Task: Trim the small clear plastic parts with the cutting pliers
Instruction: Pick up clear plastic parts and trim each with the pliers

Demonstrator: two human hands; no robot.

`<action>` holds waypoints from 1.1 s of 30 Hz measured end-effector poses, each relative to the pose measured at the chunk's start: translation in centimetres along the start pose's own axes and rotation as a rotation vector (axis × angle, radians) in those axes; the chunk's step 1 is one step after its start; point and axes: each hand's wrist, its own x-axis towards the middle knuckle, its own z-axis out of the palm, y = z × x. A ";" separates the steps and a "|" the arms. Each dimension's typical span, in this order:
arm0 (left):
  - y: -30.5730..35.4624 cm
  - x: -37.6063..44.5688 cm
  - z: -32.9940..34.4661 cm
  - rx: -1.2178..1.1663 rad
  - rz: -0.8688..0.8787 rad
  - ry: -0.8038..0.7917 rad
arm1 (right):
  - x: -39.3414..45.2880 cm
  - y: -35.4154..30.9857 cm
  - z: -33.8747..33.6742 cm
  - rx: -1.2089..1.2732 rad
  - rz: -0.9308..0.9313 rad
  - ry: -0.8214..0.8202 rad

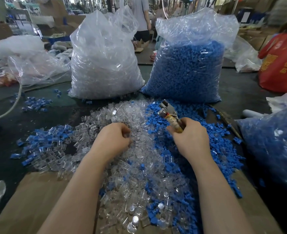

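Note:
A wide heap of small clear plastic parts (122, 119) covers the middle of the dark table, mixed with small blue parts (196, 119) on its right side. My left hand (113, 139) rests on the clear heap with fingers curled down into it; what they hold is hidden. To the right, my right hand (189, 134) grips the wrapped handles of the cutting pliers (169, 112). Their metal jaws point up and away from me, parted, with nothing between them.
Behind the heap stand a big bag of clear parts (104, 65) and a big bag of blue parts (188, 71). Another blue-filled bag (274, 146) lies at right, a red bag (281, 65) beyond it. Cardboard (43, 196) lies near me. A person stands at the back.

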 end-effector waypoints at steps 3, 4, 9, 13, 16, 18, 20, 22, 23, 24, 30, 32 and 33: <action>-0.2 -0.1 -0.2 -0.070 -0.015 0.025 | -0.1 -0.3 -0.1 0.219 -0.022 -0.065; -0.2 -0.1 -0.2 -0.093 -0.017 0.032 | -0.2 -0.3 -0.1 0.278 -0.025 -0.087; 0.9 -0.3 -0.5 -0.354 0.001 0.121 | -0.5 -0.5 -0.3 0.496 -0.095 -0.175; 2.4 -0.8 -0.6 -0.616 0.025 0.074 | -0.7 -1.0 -0.5 0.562 -0.153 -0.199; 3.1 -1.0 -0.4 -0.738 0.057 0.027 | -0.7 -1.2 -0.4 0.591 -0.158 -0.159; 3.5 -1.2 -0.2 -0.796 0.067 0.020 | -0.7 -1.3 -0.4 0.595 -0.156 -0.112; 3.8 -1.2 -0.1 -0.819 0.075 0.028 | -0.8 -1.4 -0.3 0.594 -0.160 -0.074; 4.0 -1.3 0.0 -0.814 0.078 0.028 | -0.9 -1.4 -0.2 0.606 -0.155 -0.054; 4.1 -1.4 0.0 -0.819 0.077 0.030 | -0.9 -1.5 -0.2 0.611 -0.153 -0.046; 4.2 -1.4 0.1 -0.829 0.074 0.037 | -0.9 -1.5 -0.1 0.614 -0.151 -0.040; 4.1 -1.3 0.0 -0.836 0.100 0.087 | -1.0 -1.7 -0.3 0.652 -0.169 -0.058; 4.1 -1.3 0.0 -0.817 0.127 0.095 | -1.0 -1.7 -0.3 0.650 -0.182 -0.058; 4.1 -1.4 0.0 -0.809 0.140 0.101 | -1.0 -1.8 -0.3 0.647 -0.189 -0.057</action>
